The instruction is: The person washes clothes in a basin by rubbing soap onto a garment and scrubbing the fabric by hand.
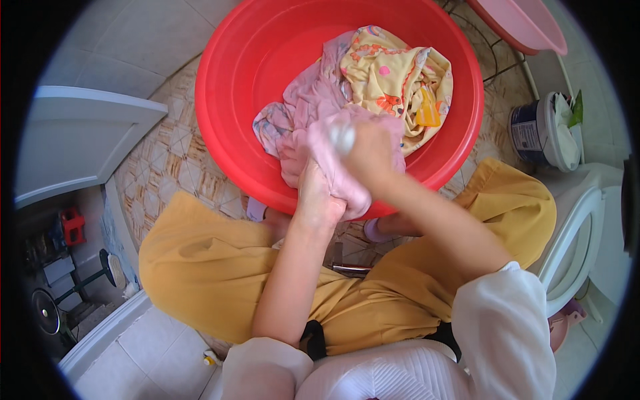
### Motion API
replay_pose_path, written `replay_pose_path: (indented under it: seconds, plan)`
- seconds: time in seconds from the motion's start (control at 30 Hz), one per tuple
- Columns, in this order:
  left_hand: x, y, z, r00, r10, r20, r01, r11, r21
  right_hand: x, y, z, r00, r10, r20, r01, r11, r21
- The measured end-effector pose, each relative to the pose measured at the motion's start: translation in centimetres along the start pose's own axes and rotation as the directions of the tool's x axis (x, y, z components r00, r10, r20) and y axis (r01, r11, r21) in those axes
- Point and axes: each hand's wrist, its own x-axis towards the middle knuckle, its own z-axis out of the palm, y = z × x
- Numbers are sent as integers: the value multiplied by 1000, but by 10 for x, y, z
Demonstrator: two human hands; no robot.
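My left hand [320,193] is closed round a bunched part of a pink garment [312,103], holding it up over the near side of a large red tub [223,127]. Against the raised cloth, my right hand [371,155] grips a small white rounded object [343,138]; motion blur hides its exact kind. The rest of the pink garment lies crumpled in the tub. To its right is a pale yellow printed garment [377,70] with orange and pink figures, and a flat orange-yellow piece [428,109] rests on it.
The tub stands on a patterned tile floor [179,150] between my knees. On the right are a pink basin [527,23], a dark bucket [530,133] with a white lid, and a toilet [570,247]. A white door [87,140] stands at left.
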Motion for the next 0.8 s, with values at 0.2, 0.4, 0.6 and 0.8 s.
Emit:
replay_pose_path:
  seconds: [0.2, 0.4, 0.6, 0.8]
  plan:
    - [-18, 13, -44, 926, 157, 342, -193, 979, 71, -38, -49, 8, 865, -452, -219, 493, 848, 195]
    - [-2, 15, -33, 983, -37, 182, 46, 998, -43, -17, -26, 0, 952, -286, -110, 293, 955, 52]
    - [-13, 16, 20, 983, 47, -180, -57, 997, -55, -3, -28, -9, 962, -214, -167, 231, 969, 90]
    - [-12, 16, 14, 969, 50, -240, -71, 994, -78, -31, -38, -4, 783, -603, -150, 621, 769, 150]
